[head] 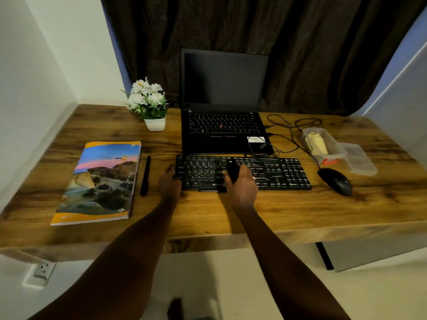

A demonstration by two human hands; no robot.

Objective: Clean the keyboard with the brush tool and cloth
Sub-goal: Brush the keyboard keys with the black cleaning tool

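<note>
The keyboard (242, 173) lies on the counter (208, 211) just in front of the laptop (221, 125), with the mouse (335, 181) to its right and a pen (145, 175) and book (101, 181) to its left. The left hand (169, 183) grips the keyboard's left edge. The right hand (241, 185) holds the dark brush (232, 170) over the keys, fingers wrapped around it.

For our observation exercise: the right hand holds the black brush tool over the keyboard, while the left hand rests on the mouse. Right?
Not quite. In the head view the left hand grips the keyboard's left edge, not the mouse. The right hand does hold the brush tool over the keyboard.
</note>
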